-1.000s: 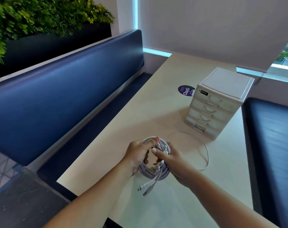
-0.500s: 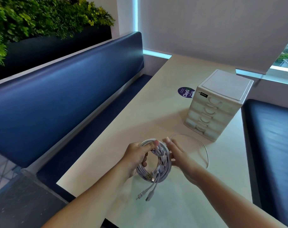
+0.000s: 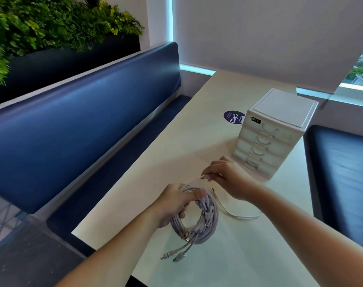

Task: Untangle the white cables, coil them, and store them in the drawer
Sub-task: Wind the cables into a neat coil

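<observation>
White coil (image 3: 212,216) in left hand (image 3: 174,204), plugs (image 3: 172,256) pointing nearward.

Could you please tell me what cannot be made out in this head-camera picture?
Head view:
- Drawer unit: contents; its frosted fronts are blurred.
- Purple sticker: small print too small to read.
- Cable coil: cable count; strands overlap, and the left hand covers its top.
- Loose cable: far end hidden under the right forearm.
- Right hand: the thin strand it pinches is motion-blurred.
</observation>
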Tool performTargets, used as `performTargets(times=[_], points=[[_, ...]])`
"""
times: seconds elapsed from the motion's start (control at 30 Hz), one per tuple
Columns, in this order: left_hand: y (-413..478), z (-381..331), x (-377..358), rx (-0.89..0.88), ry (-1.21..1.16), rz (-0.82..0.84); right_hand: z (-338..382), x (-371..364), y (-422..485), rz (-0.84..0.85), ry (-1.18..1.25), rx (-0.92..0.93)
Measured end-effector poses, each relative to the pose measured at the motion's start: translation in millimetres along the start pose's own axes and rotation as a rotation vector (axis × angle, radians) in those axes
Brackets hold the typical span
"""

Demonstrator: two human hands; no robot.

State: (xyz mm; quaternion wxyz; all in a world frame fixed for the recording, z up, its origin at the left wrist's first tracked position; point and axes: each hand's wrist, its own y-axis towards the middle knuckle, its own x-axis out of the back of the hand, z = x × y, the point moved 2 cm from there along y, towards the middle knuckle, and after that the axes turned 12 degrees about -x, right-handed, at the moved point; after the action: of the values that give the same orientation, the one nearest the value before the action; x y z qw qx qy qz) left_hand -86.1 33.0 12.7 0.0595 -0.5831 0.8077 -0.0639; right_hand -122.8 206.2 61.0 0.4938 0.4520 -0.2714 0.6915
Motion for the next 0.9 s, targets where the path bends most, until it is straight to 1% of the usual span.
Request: performTargets(times=[0.07, 0.17, 0.27, 0.33, 0.4, 0.53, 0.6, 0.7, 0.9], points=[[-0.1, -1.3, -0.6, -0.013, -0.016, 0.003, 0.3, 3.5, 0.8, -0.047, 0.010, -0.002], [1.1, -5.1, -0.6, -0.043, -0.023, -0.033, 2.2, 6.6, -4.4, -0.127, 0.073, -0.070], [4.1, -2.7, 3.8, -0.036, 0.002, -0.062, 5.2, 11.5, -9.6, -0.230, 0.020, -0.092], [4.5, -0.8, 4.4, -0.025, -0.001, -0.069, 7.0, 14.1, -9.8, -0.211, 0.022, -0.114], [4.3, -0.7, 2.1, -0.015, -0.029, -0.069, 6.7, 13.0, -10.0, -0.165, 0.080, -0.161], [2.9, -2.3, -0.1, -0.004, -0.118, -0.066, -5.0, 2.1, -11.4, -0.149, 0.097, -0.226], [2.6, -4.1, -0.8, -0.017, -0.181, -0.080, -13.0, -6.0, -13.2, -0.123, 0.142, -0.265], [4.3, -8.7, -2.0, -0.036, -0.255, -0.138, -18.7, -22.9, -20.4, -0.075, 0.294, -0.342], [8.1, -7.5, -2.1, -0.054, -0.304, -0.270, -17.0, -54.8, -38.6, -0.072, 0.794, -0.531]])
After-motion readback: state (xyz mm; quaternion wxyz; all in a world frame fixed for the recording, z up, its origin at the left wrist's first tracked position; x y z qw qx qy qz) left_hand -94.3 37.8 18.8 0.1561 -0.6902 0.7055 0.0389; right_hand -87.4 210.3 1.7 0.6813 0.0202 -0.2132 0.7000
